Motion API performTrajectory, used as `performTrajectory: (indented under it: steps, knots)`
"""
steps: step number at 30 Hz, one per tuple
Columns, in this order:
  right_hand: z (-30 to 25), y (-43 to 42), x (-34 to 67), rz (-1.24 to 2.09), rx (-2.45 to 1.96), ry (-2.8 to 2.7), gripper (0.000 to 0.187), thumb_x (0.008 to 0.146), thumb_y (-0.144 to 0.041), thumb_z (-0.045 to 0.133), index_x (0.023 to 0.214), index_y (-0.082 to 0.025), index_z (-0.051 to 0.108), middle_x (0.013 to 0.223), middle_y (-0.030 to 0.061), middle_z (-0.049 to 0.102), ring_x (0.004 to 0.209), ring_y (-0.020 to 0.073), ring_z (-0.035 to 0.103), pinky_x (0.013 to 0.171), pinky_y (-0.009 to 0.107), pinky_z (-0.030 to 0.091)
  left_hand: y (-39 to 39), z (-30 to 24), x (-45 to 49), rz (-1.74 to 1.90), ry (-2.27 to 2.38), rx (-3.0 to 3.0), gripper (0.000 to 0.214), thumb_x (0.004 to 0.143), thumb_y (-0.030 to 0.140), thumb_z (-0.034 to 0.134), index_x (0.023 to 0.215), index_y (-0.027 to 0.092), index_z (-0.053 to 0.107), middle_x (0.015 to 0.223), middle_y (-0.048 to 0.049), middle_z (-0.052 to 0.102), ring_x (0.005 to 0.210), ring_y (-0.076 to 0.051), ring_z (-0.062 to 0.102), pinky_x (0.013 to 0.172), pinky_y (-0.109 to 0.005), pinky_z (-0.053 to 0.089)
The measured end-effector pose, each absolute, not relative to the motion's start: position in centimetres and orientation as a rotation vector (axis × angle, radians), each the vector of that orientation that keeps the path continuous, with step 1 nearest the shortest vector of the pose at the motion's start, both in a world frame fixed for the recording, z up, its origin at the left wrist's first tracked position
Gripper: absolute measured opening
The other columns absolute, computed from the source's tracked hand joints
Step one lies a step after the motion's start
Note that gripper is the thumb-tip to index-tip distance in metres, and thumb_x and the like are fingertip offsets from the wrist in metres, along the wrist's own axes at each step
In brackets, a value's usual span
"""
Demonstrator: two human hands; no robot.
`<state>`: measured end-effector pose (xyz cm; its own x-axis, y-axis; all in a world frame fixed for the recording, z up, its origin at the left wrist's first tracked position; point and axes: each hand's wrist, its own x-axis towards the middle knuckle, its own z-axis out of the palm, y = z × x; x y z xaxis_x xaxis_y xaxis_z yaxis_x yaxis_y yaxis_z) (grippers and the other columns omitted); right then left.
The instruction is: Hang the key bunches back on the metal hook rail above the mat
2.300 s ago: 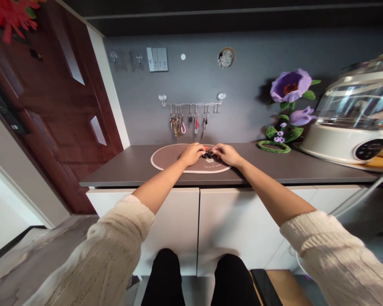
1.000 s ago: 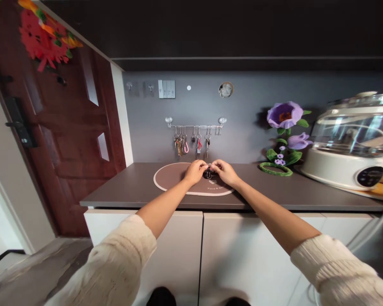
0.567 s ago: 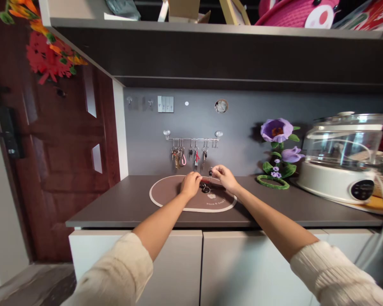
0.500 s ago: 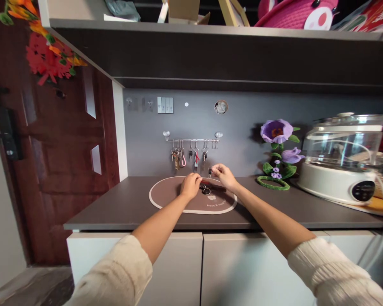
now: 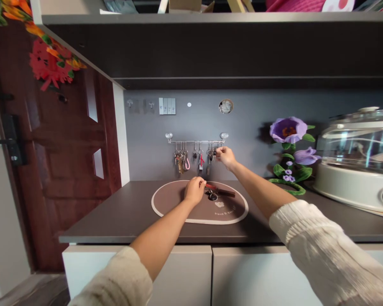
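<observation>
My right hand (image 5: 226, 158) is raised to the right part of a clear hook rail (image 5: 196, 141) on the wall. Its fingertips pinch a small key ring with dark keys (image 5: 214, 154), close beside other hanging keys. Whether the ring sits on a hook, I cannot tell. My left hand (image 5: 194, 190) rests over the brown oval mat (image 5: 166, 199), fingers drawn together; what they hold, if anything, is hidden. Right beside its fingertips lie a red strip (image 5: 211, 187), a black key ring (image 5: 213, 197) and a dark brown bar-shaped piece (image 5: 226, 193).
Several key bunches (image 5: 180, 160) hang from the rail's left and middle. Purple felt flowers (image 5: 288, 130) and a white appliance with a clear top (image 5: 354, 170) stand on the counter to the right. A shelf (image 5: 210, 46) overhangs the counter. A brown door (image 5: 51, 170) is at left.
My right hand has risen from just above the mat to the hook rail, carrying the key ring. My left hand stays over the mat. The view has shifted slightly.
</observation>
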<state>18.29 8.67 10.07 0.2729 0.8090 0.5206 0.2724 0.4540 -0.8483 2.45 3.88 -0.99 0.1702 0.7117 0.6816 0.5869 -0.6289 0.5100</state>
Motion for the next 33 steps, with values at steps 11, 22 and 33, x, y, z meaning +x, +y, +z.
performTrajectory:
  steps: [11, 22, 33]
  knots:
    - [11.4, 10.9, 17.3, 0.446, -1.206, -1.146, 0.011, 0.075, -0.011, 0.046, 0.065, -0.016, 0.049, 0.061, 0.0021, 0.055, 0.052, 0.0099, 0.054, 0.046, 0.021, 0.044, 3.8, -0.8, 2.4, 1.468, 1.275, 2.199, 0.017, 0.08, 0.025, 0.045, 0.071, 0.017, 0.058, 0.078, -0.0036, 0.06, 0.072, -0.013, 0.053, 0.069, -0.026, 0.041]
    - [10.6, 12.7, 18.4, 0.434, -1.169, -1.148, 0.01, 0.069, -0.011, 0.053, 0.061, -0.016, 0.052, 0.047, 0.0004, 0.051, 0.04, 0.0109, 0.049, 0.039, 0.023, 0.043, 4.0, -0.9, 2.4, 1.479, 1.244, 2.165, 0.017, 0.08, 0.024, 0.045, 0.07, 0.017, 0.058, 0.079, -0.0039, 0.061, 0.076, -0.014, 0.054, 0.073, -0.027, 0.042]
    - [9.2, 13.7, 19.1, 0.242, -1.315, -1.246, 0.011, 0.072, -0.019, 0.051, 0.065, -0.015, 0.059, 0.052, 0.0043, 0.056, 0.049, 0.0131, 0.053, 0.051, 0.026, 0.045, 4.4, -1.0, 2.3, 1.474, 1.268, 2.151, 0.015, 0.079, 0.022, 0.046, 0.071, 0.017, 0.057, 0.08, -0.0044, 0.061, 0.076, -0.014, 0.054, 0.074, -0.027, 0.042]
